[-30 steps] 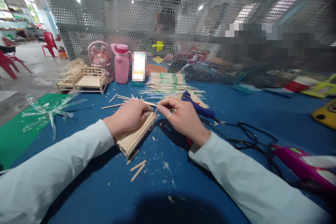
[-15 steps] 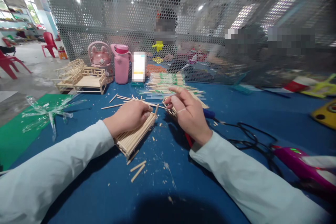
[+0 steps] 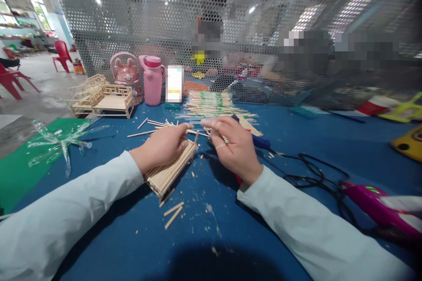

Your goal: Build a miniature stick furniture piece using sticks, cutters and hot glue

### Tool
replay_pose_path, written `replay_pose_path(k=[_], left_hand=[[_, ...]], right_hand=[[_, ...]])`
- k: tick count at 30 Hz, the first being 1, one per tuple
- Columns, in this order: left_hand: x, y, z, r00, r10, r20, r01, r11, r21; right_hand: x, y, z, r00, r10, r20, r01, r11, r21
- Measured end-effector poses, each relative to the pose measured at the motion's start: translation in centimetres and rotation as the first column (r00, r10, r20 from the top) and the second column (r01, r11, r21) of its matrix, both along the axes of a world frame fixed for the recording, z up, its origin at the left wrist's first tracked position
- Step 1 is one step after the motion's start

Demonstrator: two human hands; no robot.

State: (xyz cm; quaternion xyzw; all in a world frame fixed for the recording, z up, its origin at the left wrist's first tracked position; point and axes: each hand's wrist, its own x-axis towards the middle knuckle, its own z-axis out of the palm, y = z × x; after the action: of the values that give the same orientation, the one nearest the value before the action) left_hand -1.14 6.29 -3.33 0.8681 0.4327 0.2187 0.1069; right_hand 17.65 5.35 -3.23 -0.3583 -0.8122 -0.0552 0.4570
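Note:
My left hand (image 3: 164, 148) lies over a small slatted piece made of thin wooden sticks (image 3: 172, 170), its fingers closed round the far end. A short stick stands up at that end. To the right, my right hand (image 3: 233, 144) is raised above the table with thumb and forefinger pinched together; whatever is between the fingertips is too small to make out. Behind my right hand, a blue-handled tool (image 3: 261, 142) lies partly hidden. Loose sticks (image 3: 154, 128) lie beyond my left hand, and short cut pieces (image 3: 173, 217) lie nearer me.
Stick-built miniature furniture (image 3: 114, 100), a pink bottle (image 3: 153, 82) and a phone (image 3: 174, 83) stand at the back left. Bundled sticks (image 3: 211, 100) lie before the mesh screen. Black cable (image 3: 313, 175) and a magenta tool (image 3: 379, 204) are at right. People sit behind the mesh.
My right hand has moved slightly left, its forefinger lowered to the thumb. The left thumb and forefinger have shifted up a little, while the slatted piece stays in place.

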Motion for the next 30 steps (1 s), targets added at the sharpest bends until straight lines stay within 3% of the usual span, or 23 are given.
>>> replay_pose_path(k=[7,30], left_hand=[[0.12,-0.17,0.39,0.999,0.005,-0.031,-0.005,1.0,0.016],[0.21,-0.32,0.69,0.996,0.018,-0.084,-0.017,1.0,0.02]], right_hand=[[0.19,0.22,-0.39,0.984,-0.046,0.173,0.04,0.998,0.039],[0.29,0.36,-0.28,0.984,-0.055,0.167,0.046,0.998,0.052]])
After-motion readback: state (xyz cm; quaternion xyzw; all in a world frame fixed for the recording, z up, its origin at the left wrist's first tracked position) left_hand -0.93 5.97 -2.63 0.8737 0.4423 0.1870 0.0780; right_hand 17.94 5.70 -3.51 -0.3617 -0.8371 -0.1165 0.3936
